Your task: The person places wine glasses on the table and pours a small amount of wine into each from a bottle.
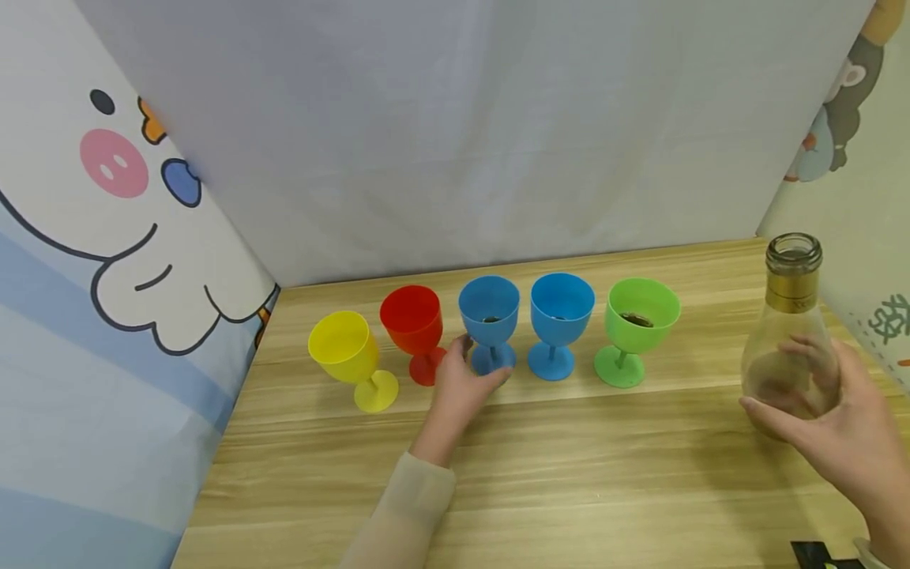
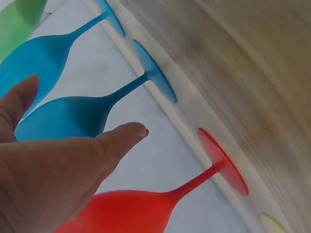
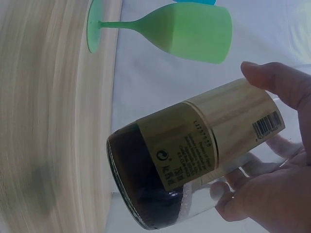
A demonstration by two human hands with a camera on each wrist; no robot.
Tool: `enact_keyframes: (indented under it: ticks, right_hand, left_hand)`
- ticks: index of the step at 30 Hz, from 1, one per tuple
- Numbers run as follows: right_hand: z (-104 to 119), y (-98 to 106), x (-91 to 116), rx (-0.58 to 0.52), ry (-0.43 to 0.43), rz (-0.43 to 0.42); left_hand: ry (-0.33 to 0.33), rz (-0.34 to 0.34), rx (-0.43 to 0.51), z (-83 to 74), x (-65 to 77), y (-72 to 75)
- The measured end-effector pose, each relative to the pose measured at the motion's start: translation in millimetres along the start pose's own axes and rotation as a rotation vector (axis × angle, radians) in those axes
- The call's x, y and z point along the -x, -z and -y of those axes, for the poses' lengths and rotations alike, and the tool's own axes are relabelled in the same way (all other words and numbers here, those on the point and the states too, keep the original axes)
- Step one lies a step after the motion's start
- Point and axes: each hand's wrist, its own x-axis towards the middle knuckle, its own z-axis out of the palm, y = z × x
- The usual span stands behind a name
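Observation:
My left hand [image 1: 456, 389] is at the left one of two blue goblets [image 1: 490, 310]. Its thumb and fingers are spread apart around the lower part, and in the left wrist view a fingertip [image 2: 138, 131] shows beside the bowl. Dark liquid lies in the bottom of that goblet. On the right, my right hand [image 1: 849, 431] grips a clear glass wine bottle [image 1: 771, 340] around its body, neck up. The right wrist view shows its pale label [image 3: 194, 145] and dark liquid near the base.
A yellow goblet [image 1: 344, 348] and a red goblet [image 1: 412, 320] stand left of my left hand. To its right are the second blue goblet [image 1: 562, 312] and a green goblet [image 1: 640, 320], both with dark liquid. A pale curtain [image 1: 462, 142] hangs behind the wooden table [image 1: 540, 482].

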Motion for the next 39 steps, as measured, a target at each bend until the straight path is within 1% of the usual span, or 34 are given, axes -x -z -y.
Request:
enact_keyframes:
  ticks: [3,5,9,12,14,16,19,22,29,32,34,36,39]
  right_hand:
    - [1,-1,-1,-0.009,0.014,0.004]
    - [1,-1,-1,-0.014,0.014,0.008]
    - [2,-1,0,-0.006,-0.008,0.014]
    - [1,-2,0,0.004,-0.009,0.013]
    - [1,-3,0,0.003,-0.002,0.012]
    - [1,-4,0,-0.006,0.013,0.011]
    - [0,-5,-1,-0.012,0.029,0.013]
    - [0,-5,0,-0.007,0.030,0.013]
    - [0,-6,0,-0.027,0.015,0.010]
    - [0,-6,0,-0.028,0.011,0.011]
    - [0,-6,-1,-0.026,0.011,0.013]
    - [-1,-7,0,-0.027,0.013,0.016]
    - [-1,-7,-1,-0.022,0.025,0.016]
  left_hand:
    - [0.023,0.016,0.005,-0.4,8.3,6.5]
    - [0.025,0.028,-0.006,-0.5,12.1,10.8]
    - [0.006,0.068,-0.044,-1.8,16.9,19.3]
    - [-0.010,0.103,-0.057,-3.0,19.6,24.6]
    - [-0.011,0.118,-0.044,-2.3,21.4,28.2]
    - [0.005,0.123,-0.022,-1.0,23.8,31.9]
    - [0.031,0.112,0.011,3.0,26.3,37.6]
    - [0.058,0.091,0.007,7.1,28.0,43.8]
    - [0.109,0.063,-0.102,15.7,28.3,59.8]
    - [0.129,0.035,-0.134,18.0,27.9,65.3]
    - [0.142,0.012,-0.141,18.8,27.4,67.9]
    - [0.135,-0.012,-0.140,18.9,26.0,69.4]
    - [0.133,-0.049,-0.106,19.1,21.7,70.3]
